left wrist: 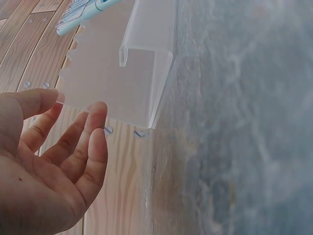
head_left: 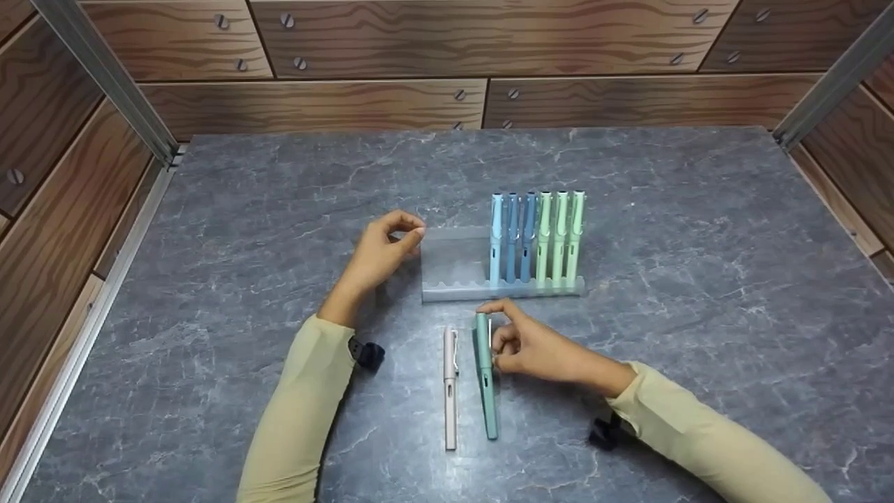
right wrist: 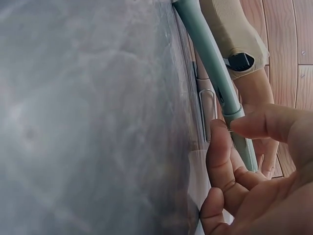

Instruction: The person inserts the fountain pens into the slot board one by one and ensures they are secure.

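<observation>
A clear pen stand (head_left: pixel 454 262) stands mid-table. My left hand (head_left: pixel 384 244) pinches its upper left corner between thumb and forefinger; the other fingers are loosely bent beside the stand's edge (left wrist: pixel 105 78) in the left wrist view. In front of the stand, my right hand (head_left: pixel 534 346) holds a dark green pen (head_left: pixel 488 398) near its capped end. That pen (right wrist: pixel 210 56) tilts away from the tabletop in the right wrist view; whether its lower end touches the table I cannot tell. Left of it lies a pale pinkish-grey pen (head_left: pixel 449 412), clip to the right.
The stand's right half bears a light blue pen (head_left: pixel 496 241), two darker blue pens (head_left: pixel 512 244) and three light green pens (head_left: pixel 559 244), all upright side by side. Scalloped notches line its front lip. Wood-patterned panels (head_left: pixel 377 42) border the grey marbled table (head_left: pixel 698 279).
</observation>
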`<control>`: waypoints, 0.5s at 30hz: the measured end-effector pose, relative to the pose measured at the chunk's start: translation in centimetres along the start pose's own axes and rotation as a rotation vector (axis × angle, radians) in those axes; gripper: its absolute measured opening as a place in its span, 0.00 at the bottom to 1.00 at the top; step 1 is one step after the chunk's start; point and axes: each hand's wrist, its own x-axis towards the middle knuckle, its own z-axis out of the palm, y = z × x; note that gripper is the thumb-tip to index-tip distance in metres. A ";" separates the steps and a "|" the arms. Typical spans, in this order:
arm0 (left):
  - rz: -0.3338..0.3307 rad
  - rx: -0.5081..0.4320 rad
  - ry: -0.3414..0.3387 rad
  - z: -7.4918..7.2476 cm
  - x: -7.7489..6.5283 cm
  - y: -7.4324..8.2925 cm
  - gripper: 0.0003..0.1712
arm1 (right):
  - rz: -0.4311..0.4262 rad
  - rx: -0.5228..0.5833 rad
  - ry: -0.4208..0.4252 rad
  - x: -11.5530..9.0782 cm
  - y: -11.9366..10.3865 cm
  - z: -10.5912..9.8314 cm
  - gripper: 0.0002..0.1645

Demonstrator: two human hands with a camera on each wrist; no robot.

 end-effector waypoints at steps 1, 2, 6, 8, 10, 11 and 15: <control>0.002 -0.001 0.001 0.0 0.0 0.0 0.10 | 0.001 0.003 0.004 0.0 0.0 0.0 0.40; 0.004 0.000 0.002 0.0 0.0 0.0 0.10 | 0.002 0.005 0.006 0.0 0.0 -0.1 0.40; 0.003 -0.001 0.005 0.0 0.0 0.0 0.09 | 0.019 0.033 0.006 0.0 0.0 -0.2 0.41; 0.000 -0.005 0.005 0.0 0.0 0.0 0.09 | 0.029 0.046 0.004 0.0 0.0 -0.3 0.41; 0.000 -0.009 0.005 0.0 0.0 0.0 0.09 | 0.039 0.060 0.004 -0.1 0.0 -0.3 0.41; 0.001 -0.010 0.005 0.0 0.0 0.0 0.09 | 0.043 0.066 0.004 -0.1 0.1 -0.3 0.41; -0.001 -0.021 0.007 0.1 0.0 0.0 0.09 | 0.053 0.087 0.006 -0.1 0.2 -0.5 0.39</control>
